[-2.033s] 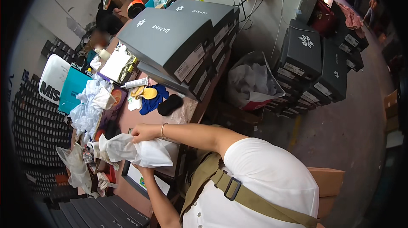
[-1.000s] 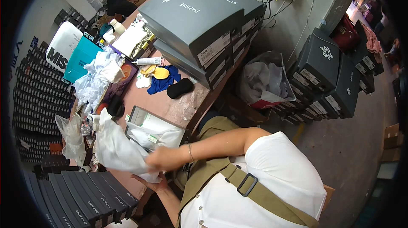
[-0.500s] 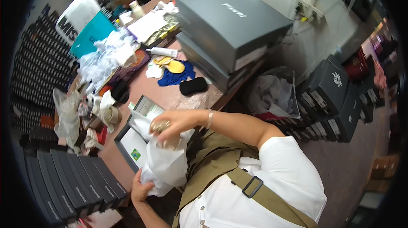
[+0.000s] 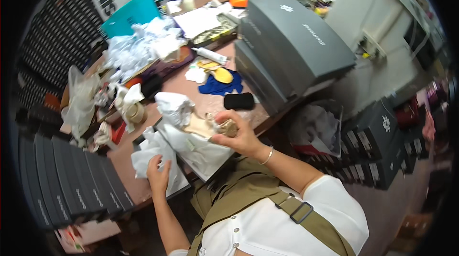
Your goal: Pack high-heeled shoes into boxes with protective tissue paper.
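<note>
My right hand (image 4: 241,136) is closed around the back end of a beige shoe (image 4: 198,126) with a shiny part at the heel. The shoe's front points toward a bunch of white tissue paper (image 4: 174,108). Below it stands a shoe box (image 4: 210,172) lined with white tissue. My left hand (image 4: 158,172) has its fingers apart over a crumpled white sheet of tissue paper (image 4: 146,153), which lies on another open box part (image 4: 179,186) beside the first.
Large grey shoe boxes (image 4: 296,41) are stacked at the right of the table (image 4: 179,81). A black pouch (image 4: 239,101), a blue cloth (image 4: 220,84) and a white tube (image 4: 210,55) lie nearby. Crumpled paper (image 4: 138,50) heaps up at the left, above a row of dark boxes (image 4: 81,182).
My right hand has moved right with the shoe, out of the white wrapping. My left hand has let go of that wrapping and now rests by a loose tissue sheet. The view has shifted.
</note>
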Motion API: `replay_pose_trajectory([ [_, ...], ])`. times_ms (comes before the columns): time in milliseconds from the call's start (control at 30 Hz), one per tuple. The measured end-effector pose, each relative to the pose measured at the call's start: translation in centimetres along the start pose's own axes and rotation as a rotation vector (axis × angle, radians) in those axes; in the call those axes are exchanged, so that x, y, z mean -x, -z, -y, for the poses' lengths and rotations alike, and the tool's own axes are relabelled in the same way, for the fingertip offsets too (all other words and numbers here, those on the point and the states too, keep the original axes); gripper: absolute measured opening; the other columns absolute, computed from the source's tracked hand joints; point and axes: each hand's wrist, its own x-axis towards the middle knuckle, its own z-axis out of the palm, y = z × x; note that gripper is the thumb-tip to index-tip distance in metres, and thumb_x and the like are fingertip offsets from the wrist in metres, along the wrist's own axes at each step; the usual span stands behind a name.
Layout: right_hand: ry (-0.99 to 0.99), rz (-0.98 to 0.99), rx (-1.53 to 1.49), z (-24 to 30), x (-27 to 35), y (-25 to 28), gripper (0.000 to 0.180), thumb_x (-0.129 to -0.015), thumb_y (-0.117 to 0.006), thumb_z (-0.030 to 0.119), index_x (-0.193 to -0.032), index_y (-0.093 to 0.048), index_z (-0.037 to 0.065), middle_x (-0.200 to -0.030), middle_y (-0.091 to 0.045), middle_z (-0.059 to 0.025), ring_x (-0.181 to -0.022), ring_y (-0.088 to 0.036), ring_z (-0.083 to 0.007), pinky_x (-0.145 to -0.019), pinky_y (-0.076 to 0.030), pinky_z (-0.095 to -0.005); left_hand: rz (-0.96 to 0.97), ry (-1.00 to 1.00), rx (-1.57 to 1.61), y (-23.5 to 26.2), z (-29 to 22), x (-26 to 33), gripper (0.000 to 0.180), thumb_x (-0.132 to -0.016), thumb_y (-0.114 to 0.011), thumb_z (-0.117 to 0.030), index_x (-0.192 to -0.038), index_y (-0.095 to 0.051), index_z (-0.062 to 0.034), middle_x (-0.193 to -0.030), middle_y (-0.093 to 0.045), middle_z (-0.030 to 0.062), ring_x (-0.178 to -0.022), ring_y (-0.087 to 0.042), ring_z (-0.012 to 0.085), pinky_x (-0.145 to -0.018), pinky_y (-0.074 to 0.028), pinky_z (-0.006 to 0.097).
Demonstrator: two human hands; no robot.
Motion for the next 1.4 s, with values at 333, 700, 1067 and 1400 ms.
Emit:
replay_pose_trajectory([
  [333,0.634,-0.017,0.808,9.3,2.7,4.4,0.071,-0.069,-0.078,0.044,-0.126,-0.053,0.011,-0.133,-0.046,-0.0155,-0.13,-0.039,-0.0351,-0.109,-0.026,-0.0547,0.243,0.103,1.831,-6.9,-8.0,0.4,0.036,-0.098,-0.044,-0.033,-0.123,-0.052,-0.0074,-0.101,-0.061,0.0069,-0.085,-0.062,0.0153,-0.078,-0.054,0.032],
  [700,0.65,-0.4,1.659,8.8,0.4,19.1,0.083,-0.077,-0.069,0.013,-0.144,-0.029,0.039,-0.138,-0.034,-0.0121,-0.134,-0.03,-0.0359,-0.111,-0.01,-0.0636,0.352,0.306,1.69,-7.5,-15.2,3.0,0.027,-0.095,-0.051,-0.028,-0.096,-0.058,-0.0023,-0.083,-0.063,0.0063,-0.075,-0.061,0.0171,-0.076,-0.053,0.031],
  [1067,0.63,-0.399,1.447,16.3,0.3,27.5,0.119,-0.049,-0.089,0.023,-0.149,-0.024,0.018,-0.136,-0.033,-0.0148,-0.131,-0.033,-0.0349,-0.109,-0.017,-0.0616,0.332,0.344,1.538,-7.4,-16.1,2.6,0.028,-0.094,-0.053,-0.031,-0.092,-0.059,-0.0029,-0.078,-0.063,0.0063,-0.072,-0.06,0.0171,-0.075,-0.052,0.031],
  [1400,0.409,-0.296,1.313,14.0,-0.5,29.4,0.06,-0.077,-0.075,0.022,-0.128,-0.051,0.002,-0.134,-0.048,-0.0158,-0.13,-0.04,-0.031,-0.107,-0.033,-0.0423,0.639,0.333,1.745,-7.9,-17.3,4.5,0.074,-0.085,-0.041,-0.072,-0.096,-0.061,-0.0018,-0.083,-0.067,0.0153,-0.079,-0.067,0.0301,-0.074,-0.055,0.045],
])
